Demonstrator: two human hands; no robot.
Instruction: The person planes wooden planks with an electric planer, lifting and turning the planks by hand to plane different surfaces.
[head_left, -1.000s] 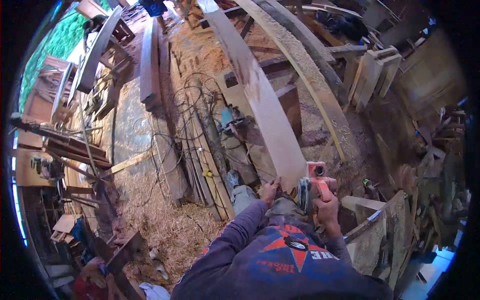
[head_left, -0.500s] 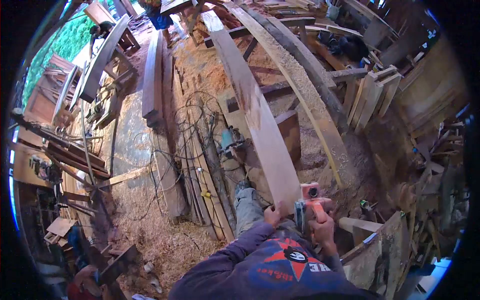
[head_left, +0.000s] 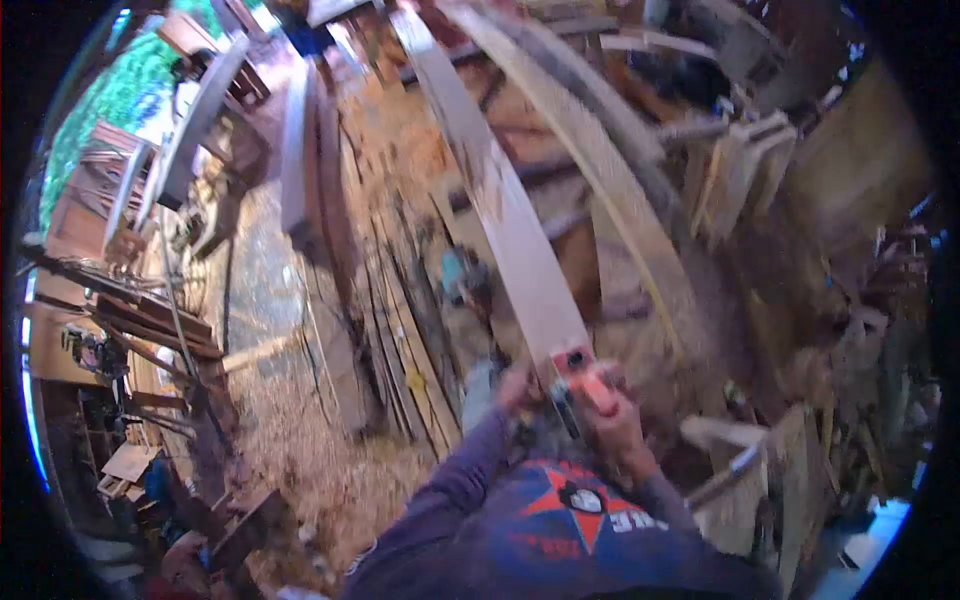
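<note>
My right hand [head_left: 618,428] is closed round the handle of an orange-red electric hand planer [head_left: 598,388]. The planer sits at the near end of a long wooden plank [head_left: 522,255], which runs away from me; its near part is pale and smooth, with darker patches further along. By the left edge of the plank's near end is my left hand [head_left: 515,390]. Motion smears its fingers, so I cannot tell whether it touches the plank.
Right of the plank, a curved beam [head_left: 610,180] carries shavings. A teal power tool [head_left: 462,275] lies on the left among cables and wood strips [head_left: 405,350]. Shavings [head_left: 270,420] cover the floor. Another person [head_left: 305,35] stands at the far end.
The planer and my right hand have shifted left and a little forward, and the planer has turned. My left hand has moved left and up from the plank's end. The view is now blurred.
</note>
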